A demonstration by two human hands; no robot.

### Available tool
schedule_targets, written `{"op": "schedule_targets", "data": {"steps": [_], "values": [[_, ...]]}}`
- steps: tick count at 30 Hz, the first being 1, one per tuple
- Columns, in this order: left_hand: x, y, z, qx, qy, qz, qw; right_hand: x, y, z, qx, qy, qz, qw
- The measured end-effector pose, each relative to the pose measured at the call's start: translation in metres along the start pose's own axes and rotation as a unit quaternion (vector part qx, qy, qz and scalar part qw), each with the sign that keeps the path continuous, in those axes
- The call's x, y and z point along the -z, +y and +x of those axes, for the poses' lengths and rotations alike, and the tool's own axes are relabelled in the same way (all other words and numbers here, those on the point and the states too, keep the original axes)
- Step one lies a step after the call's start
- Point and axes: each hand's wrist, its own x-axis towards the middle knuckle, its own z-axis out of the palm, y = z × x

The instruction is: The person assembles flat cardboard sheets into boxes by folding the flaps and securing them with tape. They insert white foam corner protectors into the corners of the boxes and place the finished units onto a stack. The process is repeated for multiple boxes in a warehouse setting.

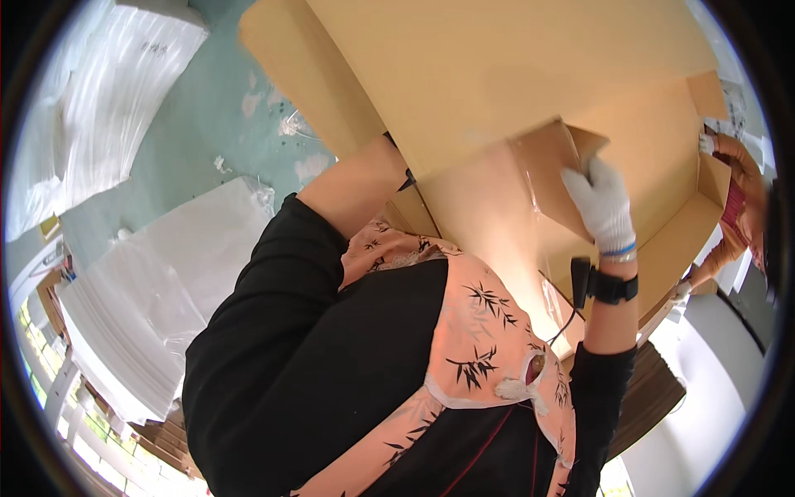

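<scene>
A large brown cardboard box lies open before me, its broad panel spread across the upper middle. My right hand, in a white knitted glove, is closed on the edge of a small cardboard flap that stands up at an angle and looks slightly blurred. On that wrist are a blue band and a black strapped device. My left forearm reaches behind the broad panel. The panel hides my left hand, so its fingers do not show.
Another person's gloved hands are at the box's far right side. Stacks of white, plastic-wrapped sheets stand on the left and lower left. Scraps lie on the green floor. Brown stacked sheets are at lower right.
</scene>
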Motion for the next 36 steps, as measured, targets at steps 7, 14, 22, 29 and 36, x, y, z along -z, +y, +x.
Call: {"op": "schedule_targets", "data": {"steps": [7, 14, 22, 29, 36], "values": [[0.063, 0.055, -0.031, -0.087, 0.005, -0.095, 0.992, -0.006, 0.008, -0.001, 0.03, 0.003, 0.139, 0.99], [0.036, 0.1, -0.002, -0.148, 0.127, -0.305, 0.932, 0.011, -0.032, 0.027, -0.066, 0.035, 0.378, 0.923], [0.012, 0.111, 0.009, -0.032, 0.186, -0.129, 0.974, 0.02, -0.04, 0.036, -0.082, -0.003, 0.272, 0.959], [0.0, 0.1, 0.003, -0.256, 0.323, 0.205, 0.888, 0.024, -0.019, 0.05, -0.049, -0.032, 0.359, 0.931], [0.001, 0.087, 0.003, -0.202, 0.269, 0.172, 0.926, 0.025, -0.004, 0.03, -0.143, 0.109, 0.213, 0.96]]}}
